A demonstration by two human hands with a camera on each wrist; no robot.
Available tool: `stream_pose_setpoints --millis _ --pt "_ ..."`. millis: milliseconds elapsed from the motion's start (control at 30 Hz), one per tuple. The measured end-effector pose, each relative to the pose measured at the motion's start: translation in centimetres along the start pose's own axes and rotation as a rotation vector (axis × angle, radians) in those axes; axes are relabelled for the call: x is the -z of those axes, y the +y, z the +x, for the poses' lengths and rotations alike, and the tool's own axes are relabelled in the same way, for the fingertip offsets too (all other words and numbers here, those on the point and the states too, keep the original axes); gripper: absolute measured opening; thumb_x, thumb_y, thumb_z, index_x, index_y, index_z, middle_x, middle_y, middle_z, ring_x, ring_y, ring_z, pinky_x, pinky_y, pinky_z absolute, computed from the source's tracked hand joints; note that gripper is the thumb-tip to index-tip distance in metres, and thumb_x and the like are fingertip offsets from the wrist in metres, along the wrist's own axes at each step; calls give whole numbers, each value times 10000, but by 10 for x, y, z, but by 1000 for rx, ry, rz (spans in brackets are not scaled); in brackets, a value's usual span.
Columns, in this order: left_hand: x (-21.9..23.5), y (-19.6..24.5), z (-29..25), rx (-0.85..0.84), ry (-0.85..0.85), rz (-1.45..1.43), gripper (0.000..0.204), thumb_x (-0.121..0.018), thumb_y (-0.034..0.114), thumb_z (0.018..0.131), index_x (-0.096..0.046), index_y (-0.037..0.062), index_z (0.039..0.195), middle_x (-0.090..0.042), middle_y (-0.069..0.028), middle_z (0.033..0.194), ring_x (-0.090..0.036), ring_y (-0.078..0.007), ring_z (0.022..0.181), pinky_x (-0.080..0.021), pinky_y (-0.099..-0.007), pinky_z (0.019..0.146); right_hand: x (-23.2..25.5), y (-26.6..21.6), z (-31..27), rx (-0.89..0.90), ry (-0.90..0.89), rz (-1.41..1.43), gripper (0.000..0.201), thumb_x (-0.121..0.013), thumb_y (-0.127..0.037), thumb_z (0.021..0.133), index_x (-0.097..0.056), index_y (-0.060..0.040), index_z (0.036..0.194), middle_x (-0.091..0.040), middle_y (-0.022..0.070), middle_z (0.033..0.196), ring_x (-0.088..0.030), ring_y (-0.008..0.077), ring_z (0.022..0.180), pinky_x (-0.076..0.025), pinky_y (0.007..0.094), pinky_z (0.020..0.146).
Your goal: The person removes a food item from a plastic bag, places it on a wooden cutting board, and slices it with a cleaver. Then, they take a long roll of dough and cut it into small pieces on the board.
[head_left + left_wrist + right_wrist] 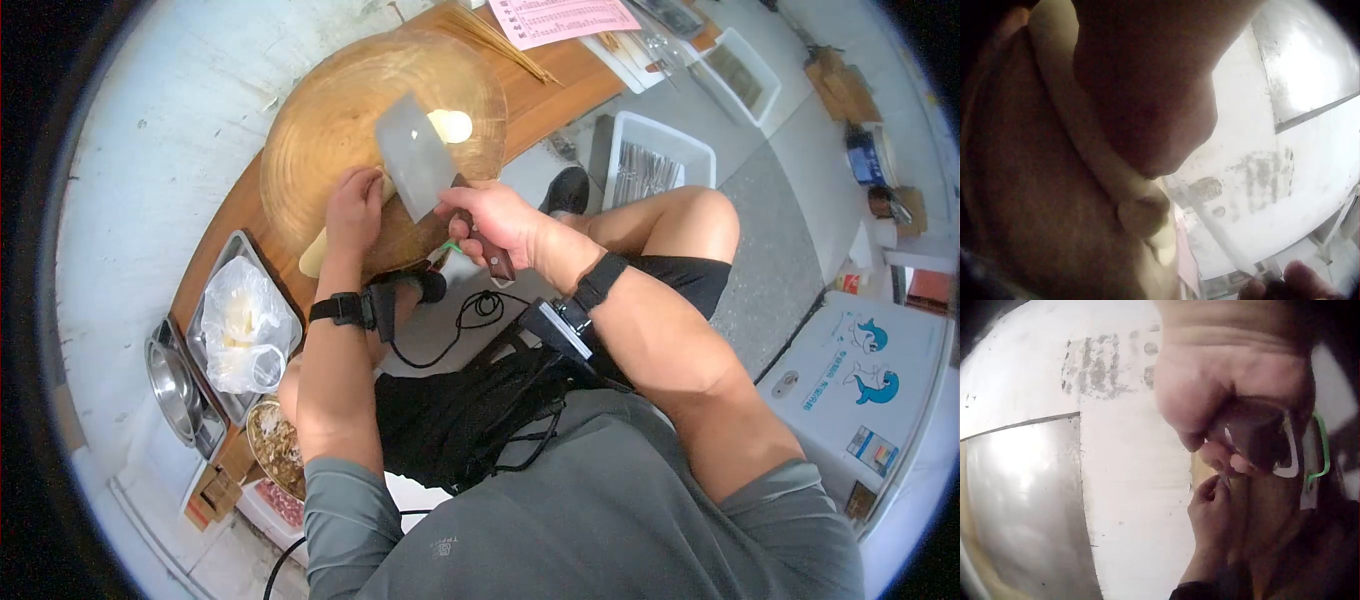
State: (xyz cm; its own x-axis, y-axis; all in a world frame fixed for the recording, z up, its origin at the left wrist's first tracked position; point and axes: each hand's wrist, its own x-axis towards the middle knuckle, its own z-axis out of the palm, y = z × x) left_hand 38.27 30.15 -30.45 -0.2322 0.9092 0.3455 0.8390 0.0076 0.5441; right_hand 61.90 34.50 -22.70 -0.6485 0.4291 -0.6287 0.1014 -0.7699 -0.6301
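A long pale log (313,256), which looks like dough, lies across a round wooden chopping board (330,110). My left hand (353,212) holds it from above near its far end, fingers curled over it. In the left wrist view the log (1094,147) runs under the hand to a blunt cut end, with a paler piece (1163,245) just past it. My right hand (505,225) grips the dark wooden handle of a cleaver (412,150). The broad blade is right beside the log's end and left fingertips. Pale cut pieces (455,126) lie beyond the blade.
To the left are a metal tray (243,240) with a plastic bag (240,325), a steel bowl (172,385) and a bowl of chopped filling (272,440). Thin sticks (500,42) and a pink sheet (565,18) lie at the back. A white bin (705,165) stands right.
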Motion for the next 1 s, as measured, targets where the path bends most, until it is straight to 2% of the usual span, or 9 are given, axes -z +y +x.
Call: stream_pose_setpoints --millis 100,167,200,267,300,433,667,1000 --pt "3 -3 2 3 -23 1 150 -625 89 876 -670 -1 987 -659 -160 1018 -624 -333 971 -495 -386 858 -6 -4 -2 58 56 -21 270 -554 -279 944 -546 -16 1006 -500 16 642 -464 102 438 -363 271 348" --pt "2 -5 0 29 -20 15 161 -624 94 879 -663 1 1004 -657 -166 1024 -627 -340 971 -496 -394 851 -5 -6 -2 186 116 -598 327 -544 -286 939 -547 32 1017 -644 172 770 -654 274 579 -525 416 514" --pt "2 -6 0 29 -21 15 161 -624 94 879 -663 1 1004 -657 -166 1024 -627 -340 971 -496 -394 851 -8 -3 -2 186 117 -597 327 -544 -286 939 -547 32 1017 -644 172 770 -654 274 579 -525 416 514" --pt "2 -3 -1 81 -50 -22 168 -617 94 885 -659 3 1020 -655 -177 1036 -630 -350 968 -500 -399 839 -22 4 -10 449 319 -1046 298 -530 -258 925 -549 25 1016 -657 264 833 -667 416 787 -526 482 685" --pt "1 -3 -1 77 -54 -24 168 -617 94 885 -659 3 1020 -655 -177 1036 -630 -350 968 -500 -399 839 -28 1 -19 334 275 -1032 290 -511 -244 928 -530 30 1021 -637 323 912 -597 501 962 -476 528 850" --pt "-3 -9 -6 68 -8 -72 188 -605 87 889 -657 1 1048 -647 -183 1071 -633 -358 964 -504 -395 831 -38 11 -24 292 229 -1214 303 -495 -258 943 -480 28 1041 -652 301 887 -626 482 913 -492 528 829" --pt "-7 -11 -6 194 -43 -140 220 -597 75 885 -657 -3 1081 -647 -172 1109 -631 -349 1003 -504 -386 855 -41 13 -26 261 218 -1266 285 -498 -239 946 -482 30 1040 -664 274 860 -651 451 882 -502 531 797" --pt "1 0 -6 193 -46 -124 229 -605 80 885 -656 -3 1093 -646 -169 1120 -625 -349 1016 -497 -391 868 -42 17 -29 314 189 -1261 274 -501 -222 950 -484 42 1022 -663 273 860 -664 434 848 -529 505 742"
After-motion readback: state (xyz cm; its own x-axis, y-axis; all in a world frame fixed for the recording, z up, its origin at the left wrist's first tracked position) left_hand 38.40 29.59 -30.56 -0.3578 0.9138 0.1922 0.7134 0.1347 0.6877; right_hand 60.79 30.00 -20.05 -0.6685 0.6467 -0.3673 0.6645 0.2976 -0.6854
